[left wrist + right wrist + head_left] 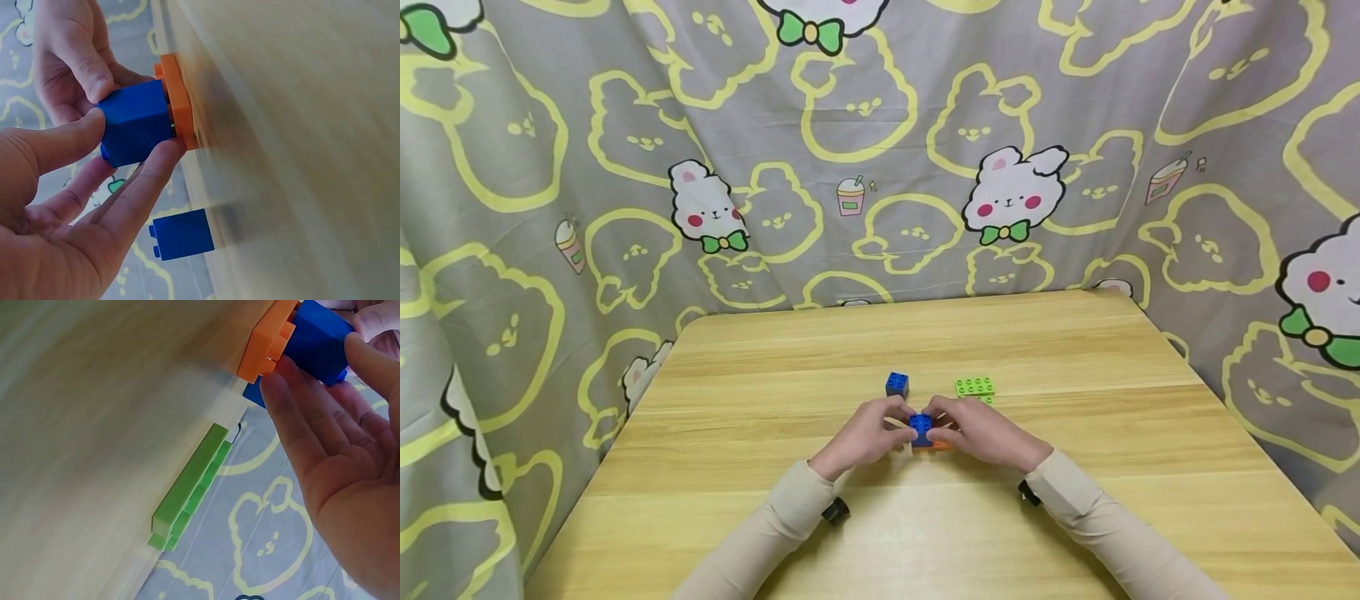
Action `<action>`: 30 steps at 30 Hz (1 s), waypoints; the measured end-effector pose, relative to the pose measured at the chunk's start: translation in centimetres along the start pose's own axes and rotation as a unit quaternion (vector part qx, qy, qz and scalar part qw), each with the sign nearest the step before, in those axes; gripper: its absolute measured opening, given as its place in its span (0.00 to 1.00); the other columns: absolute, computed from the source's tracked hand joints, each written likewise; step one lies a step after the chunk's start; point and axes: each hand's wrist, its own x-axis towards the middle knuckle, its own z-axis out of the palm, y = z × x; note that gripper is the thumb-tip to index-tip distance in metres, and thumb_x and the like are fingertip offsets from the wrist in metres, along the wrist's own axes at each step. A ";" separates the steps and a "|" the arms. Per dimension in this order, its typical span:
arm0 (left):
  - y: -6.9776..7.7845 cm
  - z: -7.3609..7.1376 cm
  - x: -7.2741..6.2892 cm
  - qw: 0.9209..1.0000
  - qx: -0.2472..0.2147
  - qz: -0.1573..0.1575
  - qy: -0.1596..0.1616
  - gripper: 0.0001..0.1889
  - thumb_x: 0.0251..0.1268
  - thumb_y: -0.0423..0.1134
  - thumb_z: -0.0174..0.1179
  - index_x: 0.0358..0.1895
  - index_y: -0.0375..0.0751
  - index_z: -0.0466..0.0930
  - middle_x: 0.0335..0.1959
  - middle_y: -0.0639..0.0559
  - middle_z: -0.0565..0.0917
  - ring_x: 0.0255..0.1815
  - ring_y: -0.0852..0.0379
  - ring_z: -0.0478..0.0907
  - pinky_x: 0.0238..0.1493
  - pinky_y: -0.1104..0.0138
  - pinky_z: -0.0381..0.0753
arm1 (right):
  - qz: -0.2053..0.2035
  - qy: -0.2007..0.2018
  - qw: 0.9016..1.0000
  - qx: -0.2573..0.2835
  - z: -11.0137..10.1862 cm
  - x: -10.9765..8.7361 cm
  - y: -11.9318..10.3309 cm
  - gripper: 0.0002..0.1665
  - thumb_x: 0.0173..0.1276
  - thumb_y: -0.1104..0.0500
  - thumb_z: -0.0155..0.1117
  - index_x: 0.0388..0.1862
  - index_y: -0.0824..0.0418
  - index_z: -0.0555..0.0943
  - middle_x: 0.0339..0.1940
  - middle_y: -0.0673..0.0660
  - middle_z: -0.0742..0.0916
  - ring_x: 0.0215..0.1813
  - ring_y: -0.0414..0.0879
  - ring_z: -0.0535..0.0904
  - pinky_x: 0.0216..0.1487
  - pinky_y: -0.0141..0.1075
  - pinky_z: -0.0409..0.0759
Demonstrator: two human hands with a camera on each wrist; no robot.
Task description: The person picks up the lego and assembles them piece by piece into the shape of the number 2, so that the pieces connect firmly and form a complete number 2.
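Between my two hands is a tall blue toy brick (921,432), standing over one end of a flat orange brick (180,103) on the table. My left hand (867,435) pinches the blue brick, its thumb at the studded end and a fingertip low down by the orange brick. From the other side my right hand (988,429) holds the same blue brick between thumb and fingers. Its lower fingertips (278,387) lie close to the orange studs. In the left wrist view, a thin gap with orange studs shows between the two bricks.
A second blue brick (897,384) stands upright on the wooden table (760,400), just beyond my left hand. Green studded bricks (974,387) lie beyond my right hand, partly hidden by it. A patterned curtain (910,233) hangs behind the table and along its sides.
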 end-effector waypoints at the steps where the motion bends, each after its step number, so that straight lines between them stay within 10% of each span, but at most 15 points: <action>1: 0.0 0.0 0.0 1.000 0.001 0.001 0.000 0.08 0.72 0.35 0.64 0.49 0.38 0.81 0.51 0.38 0.86 0.43 0.43 0.89 0.42 0.54 0.88 | -0.002 0.000 1.000 0.001 0.0 0.0 0.0 0.09 0.77 0.55 0.62 0.52 0.54 0.81 0.52 0.52 0.89 0.54 0.47 0.88 0.55 0.40 0.85; 30: 0.2 0.1 0.0 1.000 -0.002 -0.007 0.005 0.08 0.71 0.34 0.65 0.49 0.37 0.82 0.50 0.38 0.86 0.42 0.45 0.89 0.42 0.54 0.88 | 0.000 0.002 1.000 0.005 0.0 -0.1 0.1 0.09 0.77 0.53 0.63 0.52 0.52 0.81 0.51 0.49 0.89 0.55 0.44 0.87 0.57 0.42 0.84</action>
